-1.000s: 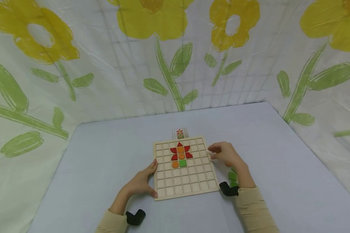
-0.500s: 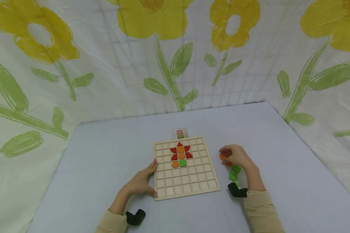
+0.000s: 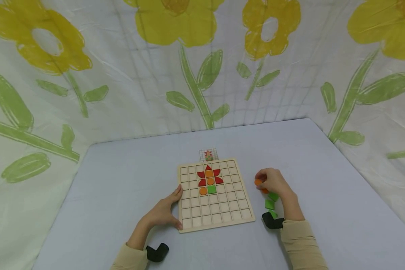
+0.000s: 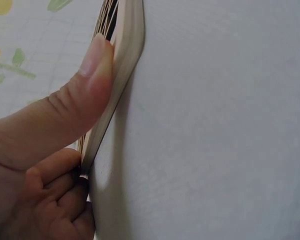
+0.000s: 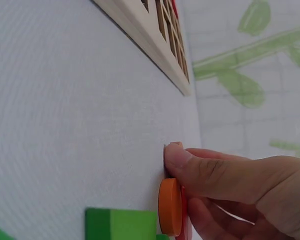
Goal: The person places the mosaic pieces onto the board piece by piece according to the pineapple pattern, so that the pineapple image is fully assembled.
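Note:
In the head view a square wooden grid board (image 3: 222,215) lies on the table, holding red, orange and green pieces. My left hand (image 3: 163,210) grips its left edge; in the left wrist view the thumb (image 4: 85,95) lies on the rim (image 4: 120,70), the other fingers bent beside it. Right of the board my right hand (image 3: 273,182) pinches a round orange piece (image 3: 258,182) close to the table. Another orange disc (image 5: 169,207) stands out just below the thumb in the right wrist view, with a bit of red behind it.
Green pieces (image 3: 269,204) lie near the right wrist, beside a black wrist mount (image 3: 272,221). A small pattern card (image 3: 208,154) showing a similar figure sits behind the board's far edge. A flower-printed curtain (image 3: 138,93) rises behind the table.
My right hand has moved right, away from the board's edge, to the loose pieces, and its fingers have closed on an orange disc. The left hand has stayed at the board.

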A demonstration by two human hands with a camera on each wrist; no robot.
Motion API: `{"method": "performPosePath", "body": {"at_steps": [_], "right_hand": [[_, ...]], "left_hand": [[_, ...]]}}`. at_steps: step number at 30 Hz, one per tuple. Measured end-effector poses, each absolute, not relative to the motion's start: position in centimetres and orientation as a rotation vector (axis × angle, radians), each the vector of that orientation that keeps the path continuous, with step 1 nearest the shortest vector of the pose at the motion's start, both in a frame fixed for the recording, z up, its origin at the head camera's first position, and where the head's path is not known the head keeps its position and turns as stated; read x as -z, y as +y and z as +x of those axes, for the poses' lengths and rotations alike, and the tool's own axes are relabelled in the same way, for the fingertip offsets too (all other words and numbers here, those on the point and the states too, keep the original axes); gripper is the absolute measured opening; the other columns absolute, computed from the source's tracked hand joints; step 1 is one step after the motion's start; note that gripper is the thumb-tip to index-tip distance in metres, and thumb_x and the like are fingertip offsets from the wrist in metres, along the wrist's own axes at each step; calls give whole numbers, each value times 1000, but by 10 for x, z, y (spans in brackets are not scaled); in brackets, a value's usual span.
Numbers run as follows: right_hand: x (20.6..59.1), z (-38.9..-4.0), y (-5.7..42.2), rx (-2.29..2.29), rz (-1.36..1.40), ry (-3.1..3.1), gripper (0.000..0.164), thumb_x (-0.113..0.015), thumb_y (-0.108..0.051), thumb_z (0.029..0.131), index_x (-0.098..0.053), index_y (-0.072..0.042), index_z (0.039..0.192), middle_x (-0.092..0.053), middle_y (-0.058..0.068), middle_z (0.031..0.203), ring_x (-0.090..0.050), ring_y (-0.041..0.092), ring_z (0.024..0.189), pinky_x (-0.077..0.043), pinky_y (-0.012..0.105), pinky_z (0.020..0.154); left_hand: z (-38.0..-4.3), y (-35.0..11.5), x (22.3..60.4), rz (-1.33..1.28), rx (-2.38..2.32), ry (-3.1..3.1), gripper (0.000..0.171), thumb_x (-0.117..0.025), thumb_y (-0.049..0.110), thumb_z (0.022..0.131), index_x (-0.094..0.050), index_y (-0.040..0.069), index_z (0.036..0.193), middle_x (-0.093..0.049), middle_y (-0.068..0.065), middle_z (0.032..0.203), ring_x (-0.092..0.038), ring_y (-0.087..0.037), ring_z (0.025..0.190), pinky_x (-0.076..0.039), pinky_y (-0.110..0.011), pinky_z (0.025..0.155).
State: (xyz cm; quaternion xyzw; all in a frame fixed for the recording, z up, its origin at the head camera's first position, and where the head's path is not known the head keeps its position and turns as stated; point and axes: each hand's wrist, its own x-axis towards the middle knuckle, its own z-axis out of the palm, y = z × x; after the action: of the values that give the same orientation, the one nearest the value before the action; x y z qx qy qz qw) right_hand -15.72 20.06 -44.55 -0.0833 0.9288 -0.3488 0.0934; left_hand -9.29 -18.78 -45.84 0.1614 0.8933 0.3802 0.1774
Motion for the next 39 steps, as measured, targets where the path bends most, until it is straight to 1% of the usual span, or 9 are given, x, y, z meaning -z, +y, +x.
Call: {"method": "performPosePath", "body": {"at_steps": [3, 6, 12, 17, 23, 31, 39], "right_hand": [[444, -157, 200, 1023, -248, 2745, 22, -78, 2, 75, -69, 5, 96, -66, 9, 86, -60, 23, 80, -53, 36, 68], [443, -156, 199, 1016, -261, 2741, 21, -77, 2, 76, -69, 5, 96, -67, 9, 86, -61, 23, 80, -53, 36, 69], [441, -157, 192, 1032, -293, 2752, 24, -77, -2, 78, -69, 4, 100, -68, 12, 93, -62, 27, 88, -53, 41, 77], [440, -158, 184, 1077, -326, 2769, 23, -77, -2, 79, -69, 4, 100, -68, 12, 96, -62, 27, 90, -52, 43, 82], [443, -158, 173, 1135, -386, 2770, 24, -77, 0, 78, -70, 4, 100, -69, 13, 98, -63, 28, 91, -53, 43, 82], [447, -158, 151, 1216, -454, 2714, 28, -80, -2, 76, -71, 4, 101, -69, 14, 101, -63, 27, 91, -54, 42, 83], [447, -156, 132, 1293, -537, 2656, 27, -80, -1, 76, -72, 6, 101, -70, 15, 99, -66, 29, 92, -55, 41, 82]], "left_hand": [[-93, -188, 458, 462, -1078, 2530, 120, -95, 15, 52, -27, -9, 148, -16, -19, 158, -18, -39, 144, -22, -57, 113], [-93, -188, 458, 463, -1078, 2529, 119, -95, 15, 52, -27, -9, 148, -16, -19, 159, -18, -39, 144, -22, -57, 113], [-91, -188, 456, 457, -1088, 2520, 121, -95, 16, 51, -27, -9, 148, -16, -18, 159, -17, -38, 144, -22, -55, 113], [-91, -188, 453, 469, -1108, 2511, 121, -95, 16, 51, -25, -10, 147, -15, -20, 158, -16, -40, 144, -21, -56, 113], [-91, -189, 454, 485, -1092, 2517, 122, -95, 18, 51, -25, -10, 147, -14, -20, 158, -16, -40, 144, -21, -56, 113], [-92, -189, 455, 483, -1088, 2524, 121, -95, 17, 52, -25, -9, 148, -15, -20, 158, -16, -40, 144, -21, -56, 113], [-91, -188, 453, 487, -1071, 2529, 121, -95, 18, 52, -25, -10, 147, -16, -21, 158, -18, -40, 144, -22, -57, 112]]}}
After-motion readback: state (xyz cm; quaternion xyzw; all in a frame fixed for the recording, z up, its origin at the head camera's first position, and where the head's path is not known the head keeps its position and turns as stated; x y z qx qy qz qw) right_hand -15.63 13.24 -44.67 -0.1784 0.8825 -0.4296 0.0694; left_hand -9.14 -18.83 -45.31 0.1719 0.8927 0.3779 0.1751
